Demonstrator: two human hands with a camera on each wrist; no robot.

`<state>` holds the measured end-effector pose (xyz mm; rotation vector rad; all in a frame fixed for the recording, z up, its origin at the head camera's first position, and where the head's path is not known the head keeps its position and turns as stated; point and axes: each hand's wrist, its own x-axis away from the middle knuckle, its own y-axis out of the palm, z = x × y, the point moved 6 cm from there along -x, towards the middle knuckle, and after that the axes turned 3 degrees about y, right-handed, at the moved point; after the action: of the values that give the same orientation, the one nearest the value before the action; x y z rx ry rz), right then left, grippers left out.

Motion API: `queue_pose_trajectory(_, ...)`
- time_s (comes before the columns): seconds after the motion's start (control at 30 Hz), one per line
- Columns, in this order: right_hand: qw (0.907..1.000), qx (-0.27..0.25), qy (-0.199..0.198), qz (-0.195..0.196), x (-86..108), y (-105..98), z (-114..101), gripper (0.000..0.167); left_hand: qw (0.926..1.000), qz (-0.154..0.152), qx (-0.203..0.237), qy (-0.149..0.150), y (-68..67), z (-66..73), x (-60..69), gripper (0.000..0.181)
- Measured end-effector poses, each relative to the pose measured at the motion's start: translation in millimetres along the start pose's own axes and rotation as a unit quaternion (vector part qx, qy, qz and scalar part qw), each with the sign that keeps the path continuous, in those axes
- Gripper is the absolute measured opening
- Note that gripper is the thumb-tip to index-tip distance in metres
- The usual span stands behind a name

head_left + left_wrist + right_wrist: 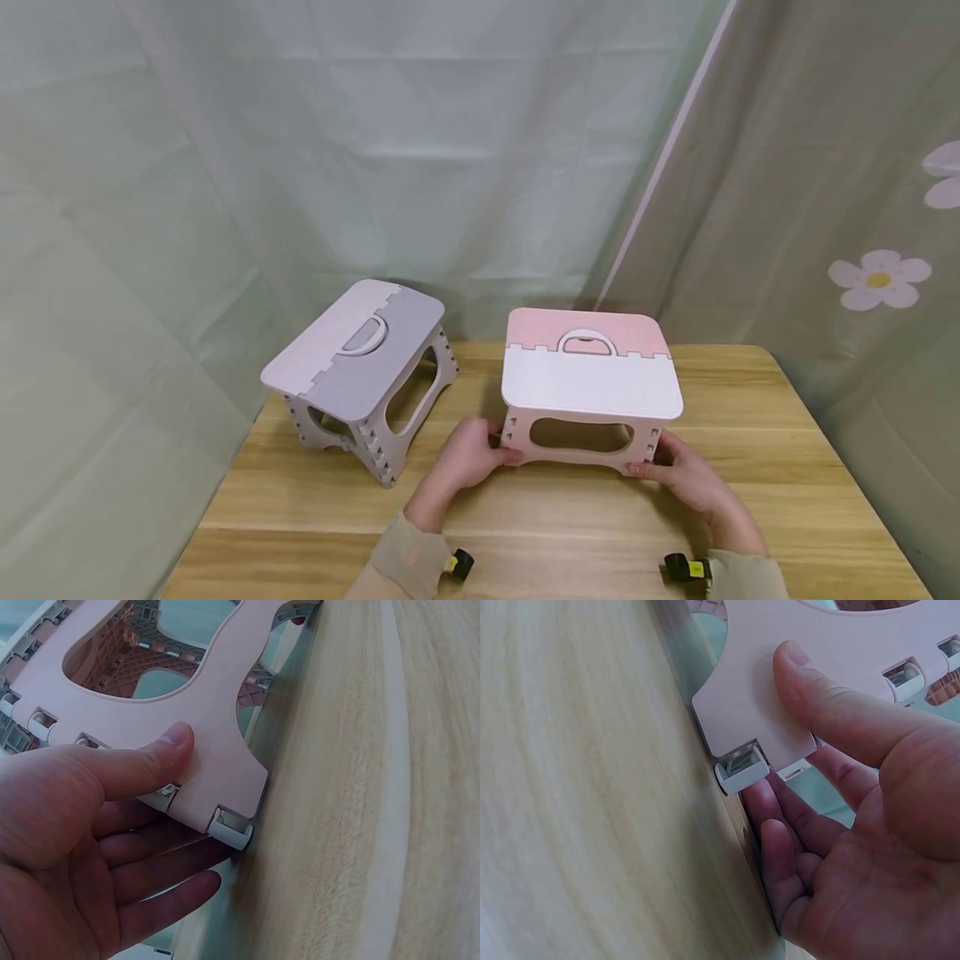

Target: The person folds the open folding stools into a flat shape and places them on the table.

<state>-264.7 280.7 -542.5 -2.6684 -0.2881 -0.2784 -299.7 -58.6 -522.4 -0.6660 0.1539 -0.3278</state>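
A pink and white folding stool (592, 390) stands unfolded on the wooden table, its carry handle (587, 335) lying flat in the top. My left hand (467, 457) grips the lower left corner of its front leg panel; in the left wrist view the thumb lies on the pink panel (217, 742), the fingers beside and behind its edge. At the opposite corner my right hand (692, 478) holds the panel the same way, thumb in front. The right wrist view shows the foot (742, 771) at the tabletop, with the fingers partly hidden behind the leg.
To the left, a grey and white folding stool (405, 333) stands unfolded at an angle on the wooden table (555, 542). Pale green curtains (450, 167) hang behind and on both sides. Each wrist wears a small black device (677, 567).
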Motion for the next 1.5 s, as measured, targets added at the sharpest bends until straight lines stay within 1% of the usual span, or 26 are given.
queue_pose_trajectory(0.23,0.9999,0.006,-0.012,0.001,-1.6,1.0,-1.3,0.065,0.9999,0.002,-0.012,0.0,-0.6,0.0,1.2,0.019)
queue_pose_trajectory(0.53,0.9999,0.008,-0.008,0.002,0.0,1.8,0.7,0.068,0.9999,-0.001,-0.014,-0.007,1.0,2.7,2.2,0.016)
queue_pose_trajectory(0.7,0.9998,0.012,-0.013,0.004,0.4,2.2,1.6,0.068,0.9997,0.0,-0.02,-0.01,2.1,2.3,1.6,0.016)
queue_pose_trajectory(0.93,0.9998,0.006,-0.019,0.008,-1.4,1.6,1.1,0.067,0.9996,0.003,-0.027,-0.004,1.8,2.3,1.7,0.016)
queue_pose_trajectory(1.13,0.9996,0.018,-0.017,0.011,-1.1,0.9,0.9,0.068,0.9996,0.004,-0.027,-0.008,1.8,2.3,1.3,0.016)
queue_pose_trajectory(1.33,0.9996,0.02,-0.02,0.009,-0.8,0.9,-0.7,0.066,0.9996,0.007,-0.028,-0.002,1.6,4.9,2.1,0.016)
queue_pose_trajectory(1.5,0.9994,0.028,-0.019,0.01,0.3,1.1,-1.8,0.065,0.9996,0.007,-0.028,-0.002,2.4,4.3,3.2,0.016)
